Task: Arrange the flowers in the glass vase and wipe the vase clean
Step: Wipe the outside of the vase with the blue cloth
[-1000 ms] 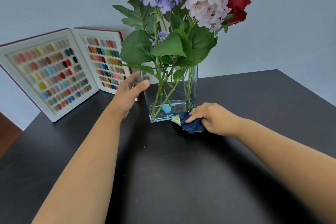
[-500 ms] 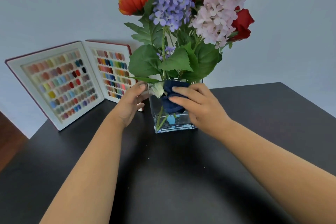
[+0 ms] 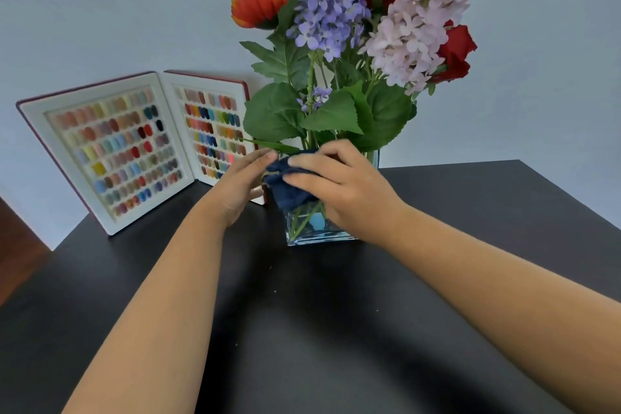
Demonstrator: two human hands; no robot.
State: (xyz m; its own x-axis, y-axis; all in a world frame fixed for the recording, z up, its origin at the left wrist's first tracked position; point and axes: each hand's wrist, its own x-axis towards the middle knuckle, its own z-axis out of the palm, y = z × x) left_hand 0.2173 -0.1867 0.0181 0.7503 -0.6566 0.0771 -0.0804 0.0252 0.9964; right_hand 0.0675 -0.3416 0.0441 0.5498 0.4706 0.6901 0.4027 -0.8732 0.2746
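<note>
A square glass vase [image 3: 314, 236] stands on the black table [image 3: 302, 329] and holds a bunch of flowers [image 3: 336, 10]: orange, purple, pale pink and red blooms with broad green leaves. My right hand [image 3: 349, 191] holds a dark blue cloth [image 3: 289, 192] against the upper front of the vase, just under the rim, with bent fingers over it. My left hand [image 3: 238, 188] rests flat against the vase's left side, fingers straight and its fingertips touching the cloth. Green stems and a blue object show through the glass below the cloth.
An open display book of coloured nail swatches [image 3: 127, 144] leans against the pale wall behind and to the left of the vase. The table's right edge runs off at the far right, and a wooden floor shows at the far left.
My right hand lifted the cloth from the table at the vase's base up to the upper front glass, then shifted it left. My left hand stayed on the vase's left side.
</note>
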